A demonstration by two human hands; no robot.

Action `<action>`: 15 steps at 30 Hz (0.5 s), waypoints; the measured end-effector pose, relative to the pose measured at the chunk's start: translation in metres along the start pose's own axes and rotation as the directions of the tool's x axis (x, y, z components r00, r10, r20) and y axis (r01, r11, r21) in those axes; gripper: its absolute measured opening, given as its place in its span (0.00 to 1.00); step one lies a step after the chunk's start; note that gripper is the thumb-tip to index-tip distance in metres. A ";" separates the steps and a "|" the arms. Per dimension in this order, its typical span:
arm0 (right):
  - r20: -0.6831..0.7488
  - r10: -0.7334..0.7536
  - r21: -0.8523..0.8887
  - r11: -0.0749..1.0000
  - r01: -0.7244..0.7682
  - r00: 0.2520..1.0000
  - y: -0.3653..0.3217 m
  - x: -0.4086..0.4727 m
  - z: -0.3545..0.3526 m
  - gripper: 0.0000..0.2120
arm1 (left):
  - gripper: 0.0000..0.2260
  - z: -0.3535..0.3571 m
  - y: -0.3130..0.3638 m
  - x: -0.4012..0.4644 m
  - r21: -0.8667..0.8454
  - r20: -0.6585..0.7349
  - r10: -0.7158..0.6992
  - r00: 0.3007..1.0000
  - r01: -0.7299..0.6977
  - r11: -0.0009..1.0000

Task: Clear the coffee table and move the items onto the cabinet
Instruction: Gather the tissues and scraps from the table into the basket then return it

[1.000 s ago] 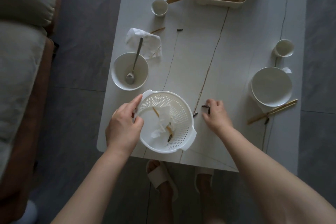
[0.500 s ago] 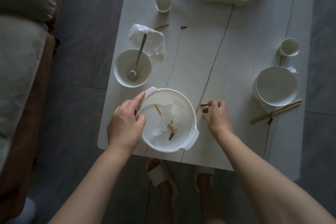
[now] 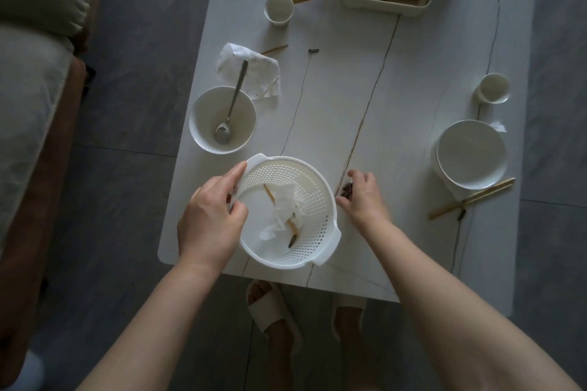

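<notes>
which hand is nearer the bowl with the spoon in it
Left. The left hand grips the colander rim just below the bowl; the right hand is beyond the colander's far side.

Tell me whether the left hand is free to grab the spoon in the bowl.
Probably not right away: the left hand grips the colander rim. Once it lets go, the spoon handle sticks up uncovered from the bowl just beyond.

Dim, flat light, perhaps slightly soft
</notes>
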State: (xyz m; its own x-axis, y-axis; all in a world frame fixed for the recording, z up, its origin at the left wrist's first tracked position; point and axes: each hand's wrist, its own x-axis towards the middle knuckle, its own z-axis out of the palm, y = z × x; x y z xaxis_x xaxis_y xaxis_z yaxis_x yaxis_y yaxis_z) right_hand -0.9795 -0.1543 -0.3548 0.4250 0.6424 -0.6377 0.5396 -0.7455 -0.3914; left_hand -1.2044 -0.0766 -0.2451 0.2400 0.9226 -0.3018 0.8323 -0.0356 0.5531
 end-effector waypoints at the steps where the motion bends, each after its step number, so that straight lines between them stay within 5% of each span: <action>1: -0.007 -0.005 -0.027 1.000 0.005 1.000 -0.001 0.002 0.000 0.24 | 0.28 0.000 -0.001 0.000 0.001 -0.003 0.005 1.000 -0.005 1.000; 4: -0.020 0.012 0.018 1.000 -0.012 1.000 0.002 0.006 0.002 0.15 | 0.28 0.001 -0.002 0.000 0.005 -0.007 0.016 1.000 -0.016 1.000; 8: -0.015 0.233 0.357 0.910 -0.212 0.972 0.004 0.012 0.001 0.09 | 0.28 0.003 -0.002 0.002 0.009 -0.015 0.014 1.000 -0.014 1.000; 15: -0.049 0.038 -0.153 0.987 -0.045 0.998 -0.003 0.008 0.000 0.06 | 0.28 0.006 0.004 0.000 0.005 -0.006 0.011 1.000 -0.011 1.000</action>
State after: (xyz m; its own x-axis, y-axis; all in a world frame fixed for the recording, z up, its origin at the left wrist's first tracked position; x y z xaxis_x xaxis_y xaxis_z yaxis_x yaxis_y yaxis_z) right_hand -0.9770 -0.1467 -0.3589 0.4804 0.6213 -0.6190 0.6245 -0.7379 -0.2560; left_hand -1.1981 -0.0784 -0.2472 0.2460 0.9246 -0.2909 0.8319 -0.0474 0.5528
